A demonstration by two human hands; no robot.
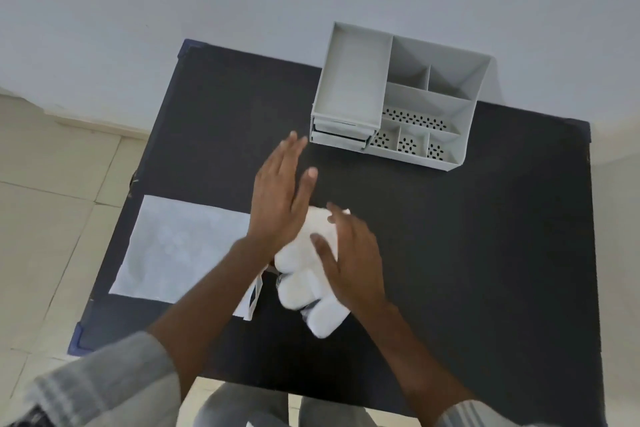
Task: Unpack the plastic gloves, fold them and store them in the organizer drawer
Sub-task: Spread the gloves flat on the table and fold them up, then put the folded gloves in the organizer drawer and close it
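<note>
A white plastic glove (304, 284) lies on the black table (485, 253) near its middle, finger end toward me. My right hand (349, 260) rests flat on the glove's right side, fingers spread. My left hand (280, 198) is flat and open, its heel touching the glove's far-left edge and its fingers pointing toward the organizer. The grey organizer (398, 97) stands at the table's far edge, with its drawer (337, 139) at the lower left slightly pulled out. The flat translucent packaging (176, 250) lies at the left.
A small printed card (254, 302) pokes out from under the packaging beside my left forearm. The table's left edge and blue corner (78, 340) border a tiled floor. A pale wall rises right behind the organizer.
</note>
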